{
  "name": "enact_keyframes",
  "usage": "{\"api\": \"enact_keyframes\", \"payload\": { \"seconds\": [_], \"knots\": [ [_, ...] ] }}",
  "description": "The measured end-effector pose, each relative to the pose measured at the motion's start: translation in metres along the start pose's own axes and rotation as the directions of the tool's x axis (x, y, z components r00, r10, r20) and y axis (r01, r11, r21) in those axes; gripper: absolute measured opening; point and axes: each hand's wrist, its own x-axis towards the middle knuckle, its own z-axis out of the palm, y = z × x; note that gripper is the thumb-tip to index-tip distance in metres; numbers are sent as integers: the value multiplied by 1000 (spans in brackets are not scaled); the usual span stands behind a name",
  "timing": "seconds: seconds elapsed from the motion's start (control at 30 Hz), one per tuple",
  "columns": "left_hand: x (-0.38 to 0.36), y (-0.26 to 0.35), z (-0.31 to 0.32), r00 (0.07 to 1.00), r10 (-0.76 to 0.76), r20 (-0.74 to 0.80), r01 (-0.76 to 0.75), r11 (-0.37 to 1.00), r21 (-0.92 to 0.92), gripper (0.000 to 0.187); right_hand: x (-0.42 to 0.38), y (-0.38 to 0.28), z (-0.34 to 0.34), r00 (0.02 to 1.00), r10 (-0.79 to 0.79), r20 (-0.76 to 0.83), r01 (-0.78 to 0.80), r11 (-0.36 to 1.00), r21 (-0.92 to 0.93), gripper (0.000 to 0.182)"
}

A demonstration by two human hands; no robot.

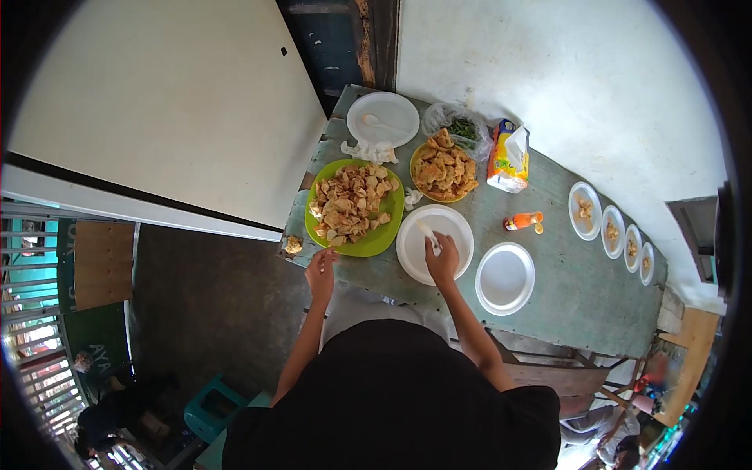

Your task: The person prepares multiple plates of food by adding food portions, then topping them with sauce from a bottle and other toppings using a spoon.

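Note:
My right hand is over a white plate, its fingers closed on what looks like a white plastic spoon. At the near edge of the table, my left hand is beside a green plate; its fingers are loosely bent and apart, with nothing visible in them. Pale brown sliced pieces of food are heaped on the green plate. Behind the white plate, golden fried food fills a yellow plate.
Another white plate lies right of my hand, near a small orange-capped bottle. Farther back are a tissue pack, a plastic bag with greens and a plate with a spoon. Several small food plates line the right.

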Motion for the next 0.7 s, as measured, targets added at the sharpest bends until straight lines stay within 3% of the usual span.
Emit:
{"api": "enact_keyframes", "payload": {
  "seconds": [0.03,0.1,0.13,0.2,0.23,0.3,0.37,0.43,0.5,0.53,0.57,0.63,0.7],
  "knots": [
    [3,-3,-1,998,38,-45,-37,999,31,21,-15,5,-6,1000,9,-1,-9,1000,-2,21],
    [11,-4,-3,994,80,-76,-75,995,66,20,-40,13,-19,976,201,89,-210,971,114,20],
    [14,-2,-4,992,72,-101,-63,994,90,20,-53,16,-25,974,212,82,-221,969,112,20],
    [21,1,-3,992,71,-107,-59,992,115,19,-71,22,-37,905,406,123,-422,893,158,18],
    [22,2,-1,992,79,-102,-73,996,59,20,-79,34,-41,902,418,110,-431,888,157,18],
    [23,3,3,993,86,-83,-86,996,4,21,-90,59,-48,955,261,-138,-263,965,1,20],
    [25,5,6,996,67,-56,-72,992,-99,25,-86,54,-75,816,468,-340,-547,815,-191,29],
    [22,14,9,997,65,-34,-69,990,-124,26,-86,74,-92,513,624,-590,-804,590,-74,44],
    [19,18,13,998,67,-11,-68,986,-152,27,-95,123,-102,187,698,-691,-945,319,66,55],
    [16,18,14,998,67,-3,-66,984,-165,28,-100,132,-112,127,748,-652,-950,281,138,63],
    [14,18,14,998,65,3,-63,982,-175,29,-106,139,-119,125,747,-652,-950,280,139,63],
    [10,15,11,998,63,29,-58,987,-151,29,-115,151,-125,278,802,-528,-926,371,77,68],
    [5,12,10,997,60,58,-53,991,-125,30,-117,154,-127,284,825,-489,-926,368,83,71]
  ]
}}
